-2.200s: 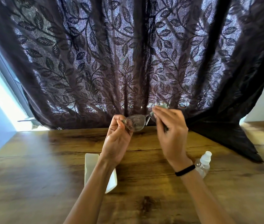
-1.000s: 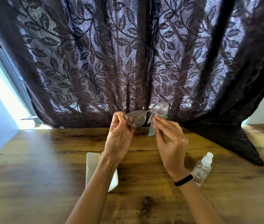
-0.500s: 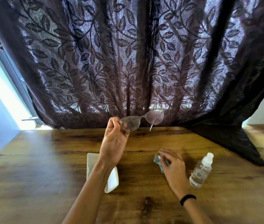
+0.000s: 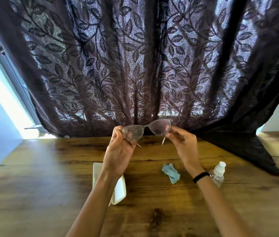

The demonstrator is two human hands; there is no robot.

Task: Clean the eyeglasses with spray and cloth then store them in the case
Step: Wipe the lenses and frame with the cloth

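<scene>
I hold the eyeglasses (image 4: 146, 128) up above the wooden table (image 4: 50, 177), lenses facing away from me, temples unfolded. My left hand (image 4: 118, 151) pinches the left lens rim. My right hand (image 4: 183, 142) pinches the right end of the frame. The left lens looks smudged. A crumpled light-blue cloth (image 4: 171, 172) lies on the table below my hands. The clear spray bottle (image 4: 218, 173) with a white cap stands to the right, partly behind my right wrist. The white glasses case (image 4: 119, 190) lies under my left forearm, partly hidden.
A dark leaf-patterned curtain (image 4: 135, 65) hangs behind the table, its hem (image 4: 246, 147) draped onto the back right of the tabletop. A bright window strip (image 4: 3, 93) shows at the left.
My right hand stopped wiping the right lens, set the cloth down on the table, then rose back and took the right end of the frame. My left hand kept its hold.
</scene>
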